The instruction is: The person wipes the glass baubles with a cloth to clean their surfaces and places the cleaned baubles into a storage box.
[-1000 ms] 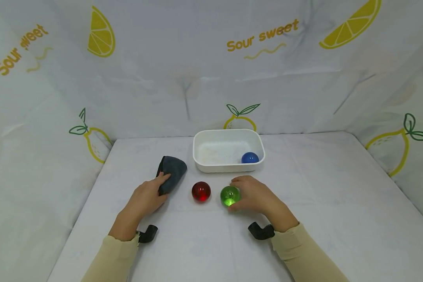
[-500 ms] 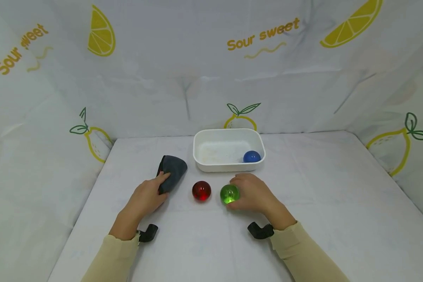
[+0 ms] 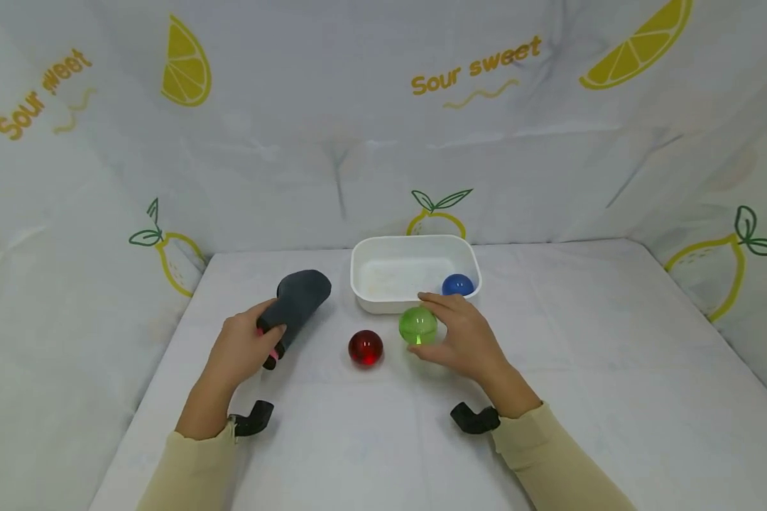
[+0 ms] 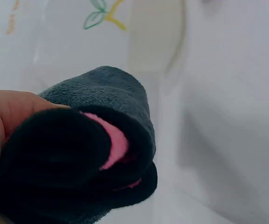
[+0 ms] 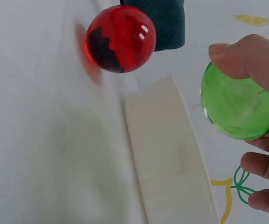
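Note:
My left hand (image 3: pixel 239 348) pinches a folded dark grey cloth (image 4: pixel 111 88) between thumb and fingers. Pink shows inside its folds in the left wrist view, and its shadow falls on the table to the side. My right hand (image 3: pixel 463 337) grips a clear green ball (image 5: pixel 237 105) between thumb and fingers, held above the table just in front of the white tray (image 3: pixel 383 306). A clear red ball (image 3: pixel 366 348) lies on the table between the two hands. Inside the tray, a blue ball (image 3: pixel 458 284) sits at the right front corner, partly behind the tray's front wall.
A white cloth covers the table (image 3: pixel 371 447). Behind it and at both sides hang white sheets (image 3: pixel 262 142) printed with lemons and lettering. A black camera mount (image 3: pixel 252 419) juts from the left wrist, another black mount (image 3: pixel 475 419) from the right.
My right hand has lifted the green ball off the table toward the tray. My left hand has raised the cloth and drawn it left, turning it. The red ball stays put.

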`<state>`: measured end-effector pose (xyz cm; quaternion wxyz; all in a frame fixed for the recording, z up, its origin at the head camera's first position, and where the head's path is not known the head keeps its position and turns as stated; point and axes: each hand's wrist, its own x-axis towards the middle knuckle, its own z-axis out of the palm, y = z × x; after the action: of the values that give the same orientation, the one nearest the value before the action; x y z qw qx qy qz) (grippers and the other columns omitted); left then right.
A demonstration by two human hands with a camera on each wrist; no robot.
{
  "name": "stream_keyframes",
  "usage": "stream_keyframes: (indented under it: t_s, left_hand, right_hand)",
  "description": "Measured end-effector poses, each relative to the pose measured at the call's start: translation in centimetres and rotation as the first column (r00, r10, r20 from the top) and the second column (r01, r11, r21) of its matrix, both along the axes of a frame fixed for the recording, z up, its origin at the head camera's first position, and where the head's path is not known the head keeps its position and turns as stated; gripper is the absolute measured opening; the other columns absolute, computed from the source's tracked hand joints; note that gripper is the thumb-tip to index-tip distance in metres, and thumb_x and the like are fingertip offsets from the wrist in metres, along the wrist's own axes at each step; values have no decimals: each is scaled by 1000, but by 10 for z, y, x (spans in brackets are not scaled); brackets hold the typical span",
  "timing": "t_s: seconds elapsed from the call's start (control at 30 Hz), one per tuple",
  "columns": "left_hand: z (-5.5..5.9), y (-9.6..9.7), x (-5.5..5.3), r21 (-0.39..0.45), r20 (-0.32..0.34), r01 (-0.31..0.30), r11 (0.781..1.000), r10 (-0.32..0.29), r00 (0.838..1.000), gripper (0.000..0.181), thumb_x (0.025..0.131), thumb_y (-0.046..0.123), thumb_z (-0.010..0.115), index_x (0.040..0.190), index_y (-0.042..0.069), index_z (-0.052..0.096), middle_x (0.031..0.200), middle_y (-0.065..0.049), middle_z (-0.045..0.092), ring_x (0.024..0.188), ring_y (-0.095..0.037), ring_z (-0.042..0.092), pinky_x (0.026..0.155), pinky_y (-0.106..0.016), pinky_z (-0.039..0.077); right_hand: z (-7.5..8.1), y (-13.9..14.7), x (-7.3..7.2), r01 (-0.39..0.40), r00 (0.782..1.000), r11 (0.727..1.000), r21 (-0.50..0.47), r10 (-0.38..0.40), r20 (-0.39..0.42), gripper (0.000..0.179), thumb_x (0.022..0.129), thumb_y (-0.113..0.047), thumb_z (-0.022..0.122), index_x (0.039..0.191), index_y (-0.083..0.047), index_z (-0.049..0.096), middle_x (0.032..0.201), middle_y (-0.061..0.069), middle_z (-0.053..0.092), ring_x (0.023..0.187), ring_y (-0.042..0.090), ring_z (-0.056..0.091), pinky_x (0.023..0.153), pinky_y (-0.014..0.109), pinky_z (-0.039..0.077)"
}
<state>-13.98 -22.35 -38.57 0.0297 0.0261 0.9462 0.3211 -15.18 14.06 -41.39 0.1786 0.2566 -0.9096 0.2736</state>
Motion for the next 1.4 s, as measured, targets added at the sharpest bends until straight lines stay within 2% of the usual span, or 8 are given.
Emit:
stream_keyframes:
  t_s: [0.1,0.13,0.4,0.6,0.9,1.1,1.3,1.4]
  left_hand:
    - [12,-1,4,61,-31,-33,998,35,999,55,96,29,59,147,11,47,136,-23,57,113,-35,62,86,-51,55]
    - [16,-1,5,86,-38,-37,996,41,998,55,96,30,60,146,13,47,137,-22,57,116,-36,60,87,-52,55]
    - [46,24,3,284,-151,17,959,27,988,46,93,29,66,135,12,59,120,-15,68,96,-27,67,77,-38,59]
    - [57,61,-10,436,-113,38,899,13,994,44,92,25,68,133,11,60,113,-15,69,90,-25,67,77,-33,58]
    - [53,116,-22,577,-53,81,813,-61,997,43,91,23,68,132,13,61,115,-10,69,93,-25,70,84,-40,59]
    - [41,130,-21,633,-75,119,765,-92,993,40,90,20,68,129,12,62,113,-11,70,92,-24,71,83,-39,59]
    - [32,143,-22,612,-151,212,762,-151,977,59,92,20,66,146,31,46,131,-5,60,106,-22,64,86,-37,58]
    - [30,148,-23,585,-187,256,770,-179,966,60,93,18,63,148,30,43,133,-5,60,106,-22,64,88,-38,57]
  right_hand:
    - [8,0,1,-23,998,995,-99,17,-63,69,62,-37,91,120,-6,69,133,1,63,120,22,55,97,41,51]
    - [11,1,1,-33,996,991,-128,23,-83,68,62,-35,91,120,-6,69,133,1,63,121,22,54,98,41,50]
    - [27,1,-3,-20,984,971,-238,-22,-176,71,61,-29,92,122,-2,68,133,6,63,133,25,50,107,46,43]
    - [37,-3,-6,-8,978,951,-310,-57,-201,73,63,-26,93,127,-4,66,137,6,61,136,23,48,108,48,43]
    - [49,-1,-7,0,961,903,-429,-118,-249,77,61,-21,93,130,-4,64,139,7,59,139,23,46,113,38,38]
    - [41,-6,-10,5,962,919,-394,-111,-249,75,63,-23,93,128,-1,64,143,7,56,142,22,41,115,41,36]
    - [37,-9,-14,21,960,936,-352,-118,-255,74,62,-25,94,124,2,65,143,10,55,143,25,39,116,45,33]
    - [36,-9,-15,34,959,935,-352,-130,-252,74,60,-24,95,122,3,66,143,12,55,143,26,40,115,46,34]
